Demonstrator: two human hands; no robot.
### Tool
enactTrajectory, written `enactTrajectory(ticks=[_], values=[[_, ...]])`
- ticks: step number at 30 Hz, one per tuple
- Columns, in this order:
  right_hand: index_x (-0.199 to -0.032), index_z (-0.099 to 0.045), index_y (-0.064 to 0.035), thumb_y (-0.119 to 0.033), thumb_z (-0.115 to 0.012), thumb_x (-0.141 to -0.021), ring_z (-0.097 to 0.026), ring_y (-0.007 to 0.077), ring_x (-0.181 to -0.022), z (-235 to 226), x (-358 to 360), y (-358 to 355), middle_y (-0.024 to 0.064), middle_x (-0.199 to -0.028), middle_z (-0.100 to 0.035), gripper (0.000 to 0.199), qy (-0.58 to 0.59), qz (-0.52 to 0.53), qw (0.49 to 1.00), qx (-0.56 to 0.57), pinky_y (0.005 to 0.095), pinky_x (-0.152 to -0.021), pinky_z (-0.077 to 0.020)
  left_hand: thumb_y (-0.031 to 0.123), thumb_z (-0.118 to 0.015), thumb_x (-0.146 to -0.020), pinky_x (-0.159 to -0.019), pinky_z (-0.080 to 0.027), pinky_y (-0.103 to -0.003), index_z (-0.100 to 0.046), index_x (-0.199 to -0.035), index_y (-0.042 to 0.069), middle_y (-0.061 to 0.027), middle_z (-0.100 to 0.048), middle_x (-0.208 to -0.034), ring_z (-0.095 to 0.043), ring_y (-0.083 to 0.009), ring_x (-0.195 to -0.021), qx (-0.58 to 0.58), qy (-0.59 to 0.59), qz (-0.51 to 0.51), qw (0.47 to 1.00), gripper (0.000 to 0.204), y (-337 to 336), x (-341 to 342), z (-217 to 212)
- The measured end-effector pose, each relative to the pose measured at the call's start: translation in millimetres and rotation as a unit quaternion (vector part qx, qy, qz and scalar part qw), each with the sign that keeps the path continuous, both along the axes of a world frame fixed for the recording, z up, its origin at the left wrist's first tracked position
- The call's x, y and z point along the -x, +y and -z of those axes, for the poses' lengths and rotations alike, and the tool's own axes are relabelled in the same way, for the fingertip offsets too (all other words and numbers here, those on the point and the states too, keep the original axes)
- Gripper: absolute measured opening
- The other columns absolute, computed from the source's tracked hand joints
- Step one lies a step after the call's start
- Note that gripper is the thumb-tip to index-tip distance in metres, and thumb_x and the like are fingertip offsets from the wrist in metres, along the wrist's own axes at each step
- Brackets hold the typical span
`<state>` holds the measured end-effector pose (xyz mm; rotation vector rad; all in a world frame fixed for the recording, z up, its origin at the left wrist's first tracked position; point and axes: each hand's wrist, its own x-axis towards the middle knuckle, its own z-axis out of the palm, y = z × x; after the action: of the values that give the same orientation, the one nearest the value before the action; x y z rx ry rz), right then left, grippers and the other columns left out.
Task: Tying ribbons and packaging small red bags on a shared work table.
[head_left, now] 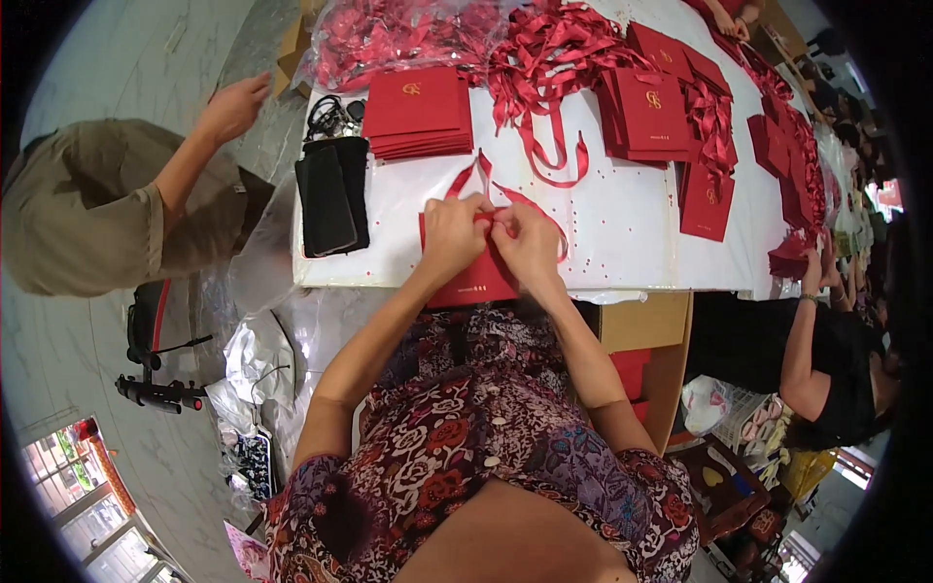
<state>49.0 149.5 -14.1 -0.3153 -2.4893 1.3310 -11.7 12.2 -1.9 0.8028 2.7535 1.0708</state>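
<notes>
1. The person's left hand point(455, 233) is curled, thumb and fingers pinched nearly together on a narrow, glossy red satin ribbon point(515, 194); its knuckles hide part of the grip.
2. The right hand point(530, 243) meets it fingertip to fingertip, drawn into a similar pinch on the ribbon. I can't tell whether either also has the paper edge between its fingers.
3. Under both hands, at the table's near edge, lies a flat, rectangular red paper bag point(473, 284). It seems set there so that both forearms reach it squarely, and the hands' weight probably steadies it.
4. The ribbon's loose lengths trail beyond the fingers on the white-covered table point(622, 233), perhaps leaving the pinched part uncluttered.
5. Farther off, a neat stack of red bags with a gold emblem point(413, 107) sits front left; a tangled heap of red ribbons point(554, 49) lies beyond the hands, likely for an easy reach.
6. A black rectangular phone point(327, 204) rests at the left edge, apparently out of the way.
7. Outermost, a co-worker's bare hand point(233, 109) hangs beyond the table's left side, touching nothing I can make out.
</notes>
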Motion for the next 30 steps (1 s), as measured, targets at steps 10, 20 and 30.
enactTrajectory(ticks=[10,20,30], values=[[-0.093,-0.068,-0.0045,-0.015,-0.075,-0.081,-0.066,0.0226,-0.073,-20,-8,14,0.0106,-0.081,-0.067,0.018,-0.012,-0.057,0.998,0.033,0.0328,-0.065,-0.0508,0.021,-0.065,-0.083,-0.076,-0.039,-0.041,-0.070,-0.088,0.011,-0.0067,-0.070,-0.073,-0.066,-0.0284,-0.071,-0.110,-0.105,0.030,0.988,0.012,-1,1,14],[-0.098,-0.071,-0.0021,-0.016,-0.067,-0.089,-0.063,0.0263,-0.078,-16,9,66,0.0153,-0.085,-0.064,0.017,-0.073,-0.185,0.979,0.034,0.0347,-0.071,-0.0506,0.032,-0.079,-0.077,-0.080,-0.042,-0.038,-0.072,-0.086,0.011,-0.0058,-0.072,-0.079,-0.068,-0.0248,-0.078,-0.024,-0.022,0.076,0.997,0.024,-3,0,-12],[-0.107,-0.068,-0.0006,-0.010,-0.065,-0.092,-0.054,0.0053,-0.073,-19,21,93,-0.0004,-0.083,-0.063,0.018,-0.191,-0.372,0.874,0.249,0.0222,-0.064,-0.0448,0.026,-0.077,-0.079,-0.083,-0.033,-0.037,-0.070,-0.084,0.012,-0.0036,-0.069,-0.080,-0.061,-0.0220,-0.080,-0.037,0.060,0.175,0.982,0.016,6,-7,-46]])
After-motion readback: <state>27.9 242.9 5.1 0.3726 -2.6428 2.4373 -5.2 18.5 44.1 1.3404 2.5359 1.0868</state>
